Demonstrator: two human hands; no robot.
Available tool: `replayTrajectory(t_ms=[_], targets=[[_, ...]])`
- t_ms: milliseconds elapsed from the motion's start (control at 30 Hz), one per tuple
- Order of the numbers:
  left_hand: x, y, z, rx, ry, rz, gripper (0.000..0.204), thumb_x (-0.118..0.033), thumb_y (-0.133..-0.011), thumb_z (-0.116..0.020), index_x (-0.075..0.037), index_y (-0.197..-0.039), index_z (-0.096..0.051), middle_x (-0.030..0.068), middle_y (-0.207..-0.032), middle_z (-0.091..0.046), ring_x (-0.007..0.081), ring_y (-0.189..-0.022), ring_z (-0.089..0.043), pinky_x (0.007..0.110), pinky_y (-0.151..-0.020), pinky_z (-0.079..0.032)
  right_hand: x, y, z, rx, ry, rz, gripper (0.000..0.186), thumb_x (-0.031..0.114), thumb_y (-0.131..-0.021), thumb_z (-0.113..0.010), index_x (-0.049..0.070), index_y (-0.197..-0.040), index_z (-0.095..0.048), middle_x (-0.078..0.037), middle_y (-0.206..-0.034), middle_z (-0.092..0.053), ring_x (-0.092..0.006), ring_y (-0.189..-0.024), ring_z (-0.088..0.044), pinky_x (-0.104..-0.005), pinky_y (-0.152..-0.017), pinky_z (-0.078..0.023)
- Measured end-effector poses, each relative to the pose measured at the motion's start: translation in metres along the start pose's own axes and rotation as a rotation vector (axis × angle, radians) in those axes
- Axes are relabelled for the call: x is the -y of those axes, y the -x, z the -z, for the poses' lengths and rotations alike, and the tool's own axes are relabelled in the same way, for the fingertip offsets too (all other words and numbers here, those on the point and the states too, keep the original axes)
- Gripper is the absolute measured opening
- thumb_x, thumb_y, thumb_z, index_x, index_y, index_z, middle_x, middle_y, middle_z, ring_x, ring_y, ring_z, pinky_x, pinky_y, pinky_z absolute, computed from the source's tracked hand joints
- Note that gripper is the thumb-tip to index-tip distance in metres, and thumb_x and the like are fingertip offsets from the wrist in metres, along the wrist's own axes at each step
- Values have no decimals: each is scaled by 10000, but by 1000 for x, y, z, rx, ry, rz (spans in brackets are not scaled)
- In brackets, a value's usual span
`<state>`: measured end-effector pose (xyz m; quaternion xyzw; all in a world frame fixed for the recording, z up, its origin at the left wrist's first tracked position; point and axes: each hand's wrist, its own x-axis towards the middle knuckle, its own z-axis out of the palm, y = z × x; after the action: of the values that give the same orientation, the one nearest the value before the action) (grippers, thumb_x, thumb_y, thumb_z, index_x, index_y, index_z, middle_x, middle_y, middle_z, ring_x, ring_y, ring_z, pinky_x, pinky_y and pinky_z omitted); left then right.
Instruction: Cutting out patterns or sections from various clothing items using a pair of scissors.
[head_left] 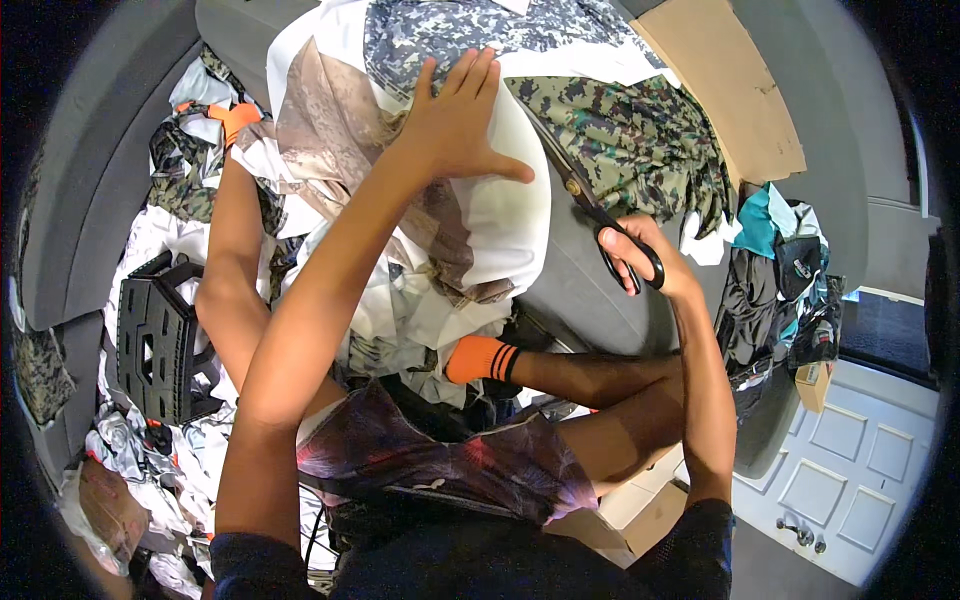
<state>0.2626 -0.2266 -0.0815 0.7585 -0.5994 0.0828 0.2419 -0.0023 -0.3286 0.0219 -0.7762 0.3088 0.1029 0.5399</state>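
While the flat-spread left hand [455, 125] pins the limp white fabric sheet [510, 215], the right hand [640, 255], fingers closed through black-handled steel scissors [600, 220], cuts just beside it; likely light, floppy.

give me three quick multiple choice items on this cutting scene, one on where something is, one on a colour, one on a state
1. Where does the left hand rest?
A. flat on the white fabric
B. on the black stool
C. on the cardboard sheet

2. What colour are the socks?
A. blue
B. orange
C. green

3. What is the right hand doing?
A. hanging empty
B. holding a box
C. holding black scissors

Answers: A, fingers spread flat on the cloth; B, orange with dark stripes; C, fingers through the handles, blades at the fabric edge.
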Motion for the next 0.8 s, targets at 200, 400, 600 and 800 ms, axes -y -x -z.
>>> replayTrajectory(t_ms=[200,400,600,800], targets=[[0,-1,3,30,-1,1,1345,-890,-555,-543,51,-1465,-234,165,-1560,-207,274,-1455,-162,568,-1138,-48,2,0,-1,-4,-17,-8,533,453,-910,-599,106,-522,-483,-11,-416,-468,-102,-327,-437,-221,-353,-356],[-1,0,5,55,-5,10,1346,-888,-558,-543,48,-1470,-223,163,-1562,-202,272,-1458,-155,568,-1139,-45,3,2,-5,-3,-47,-4,535,457,-910,-597,105,-522,-484,-11,-415,-466,-100,-324,-436,-221,-349,-357],[-2,-1,5,54,4,13,1341,-887,-563,-542,49,-1470,-225,162,-1563,-201,271,-1459,-150,567,-1139,-41,1,3,-6,-11,-53,11,527,451,-907,-602,106,-527,-482,-12,-419,-466,-99,-322,-434,-217,-348,-356],[0,0,4,41,19,7,1335,-881,-566,-549,50,-1468,-228,166,-1562,-203,273,-1460,-148,566,-1139,-39,0,2,-7,-1,-36,-23,507,430,-900,-596,61,-567,-493,-24,-456,-467,-122,-329,-436,-237,-339,-368]])
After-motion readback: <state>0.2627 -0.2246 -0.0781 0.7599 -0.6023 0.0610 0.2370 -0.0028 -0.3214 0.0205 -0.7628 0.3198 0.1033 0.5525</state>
